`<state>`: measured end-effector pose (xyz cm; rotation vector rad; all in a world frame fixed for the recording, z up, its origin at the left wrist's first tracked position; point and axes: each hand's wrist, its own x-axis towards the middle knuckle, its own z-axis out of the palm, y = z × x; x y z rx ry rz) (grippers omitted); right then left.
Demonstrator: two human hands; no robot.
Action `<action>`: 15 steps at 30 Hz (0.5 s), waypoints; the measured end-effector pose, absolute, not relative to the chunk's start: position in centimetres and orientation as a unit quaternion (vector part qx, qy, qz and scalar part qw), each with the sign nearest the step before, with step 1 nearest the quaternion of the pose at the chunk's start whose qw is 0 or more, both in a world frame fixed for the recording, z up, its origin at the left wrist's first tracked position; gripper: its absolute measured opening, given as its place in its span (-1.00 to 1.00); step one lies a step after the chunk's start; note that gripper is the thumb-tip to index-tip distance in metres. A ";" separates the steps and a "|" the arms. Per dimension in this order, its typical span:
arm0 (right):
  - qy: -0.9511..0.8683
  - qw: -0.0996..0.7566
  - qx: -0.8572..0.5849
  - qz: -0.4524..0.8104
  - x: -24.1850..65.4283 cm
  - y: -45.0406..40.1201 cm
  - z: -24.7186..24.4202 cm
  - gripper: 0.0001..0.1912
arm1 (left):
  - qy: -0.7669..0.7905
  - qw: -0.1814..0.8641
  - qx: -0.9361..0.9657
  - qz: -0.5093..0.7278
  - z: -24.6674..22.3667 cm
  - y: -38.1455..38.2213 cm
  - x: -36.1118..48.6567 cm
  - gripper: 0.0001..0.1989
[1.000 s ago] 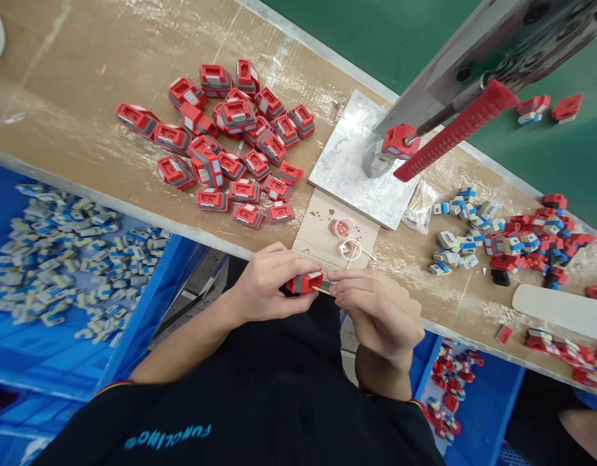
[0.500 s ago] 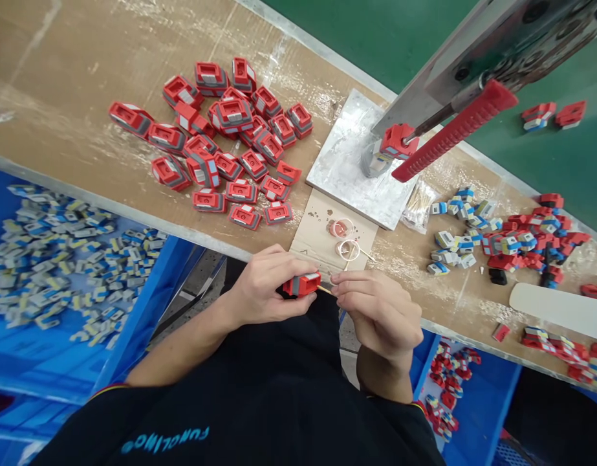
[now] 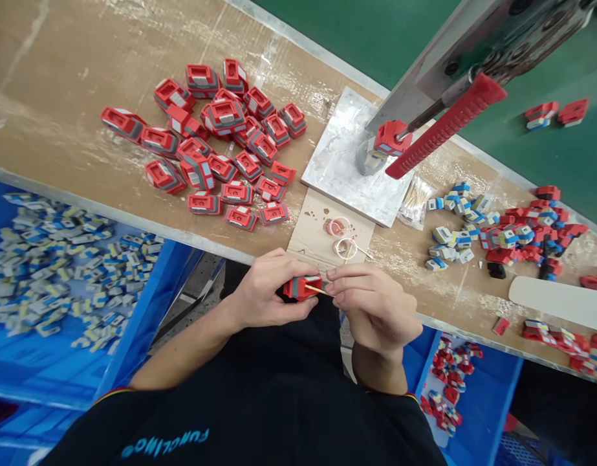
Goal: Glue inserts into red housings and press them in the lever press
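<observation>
My left hand [image 3: 269, 291] is closed around a red and grey plastic toy vehicle part [image 3: 298, 288] in front of my body. Between the fingertips of my right hand [image 3: 376, 304] is a thin wooden stick [image 3: 319, 290], and its tip reaches over the open face of the part. Just beyond my hands, two small round clear cups [image 3: 345, 248] stand on a piece of cardboard [image 3: 303, 239]; one holds something reddish. Another stick lies by the nearer cup.
Many similar red parts [image 3: 225, 116] are piled at left. A press with a red handle [image 3: 448, 126] stands on a metal plate [image 3: 337, 142]. A bag of sticks [image 3: 415, 202] and grey-blue and red pieces [image 3: 516, 233] lie right. Blue bins [image 3: 143, 323] flank me below the table.
The stick's tip has shifted left, from the right edge of the red part to over its open face. The part is turned slightly, and the whole view has shifted a little.
</observation>
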<state>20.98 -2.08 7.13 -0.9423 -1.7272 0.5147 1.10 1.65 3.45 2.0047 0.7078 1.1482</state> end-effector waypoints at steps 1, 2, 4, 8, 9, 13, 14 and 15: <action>-0.724 0.523 -0.395 0.213 21.0 -2.1 7.1 -0.76 | 0.275 0.354 0.776 0.444 3.5 1.7 1.1 -0.71; -0.726 0.520 -0.399 0.210 21.0 -2.1 7.0 -0.77 | 0.276 0.354 0.776 0.444 3.5 1.7 1.1 -0.71; -0.726 0.517 -0.404 0.205 21.0 -2.1 7.0 -0.80 | 0.277 0.355 0.776 0.443 3.6 1.7 1.0 -0.70; -0.724 0.524 -0.396 0.211 20.8 -2.1 7.1 -0.77 | 0.276 0.355 0.775 0.445 3.6 1.8 1.1 -0.68; -0.725 0.525 -0.390 0.216 20.8 -2.1 7.1 -0.75 | 0.276 0.353 0.775 0.446 3.6 1.8 1.2 -0.69; -0.726 0.521 -0.382 0.235 20.8 -2.3 7.3 -0.73 | 0.282 0.344 0.778 0.444 3.7 1.8 1.1 -0.71; -0.726 0.518 -0.383 0.239 20.9 -2.3 7.3 -0.72 | 0.284 0.341 0.779 0.443 3.7 1.9 1.1 -0.71; -0.728 0.513 -0.384 0.242 21.1 -2.3 7.3 -0.72 | 0.285 0.338 0.781 0.442 3.7 1.9 1.0 -0.70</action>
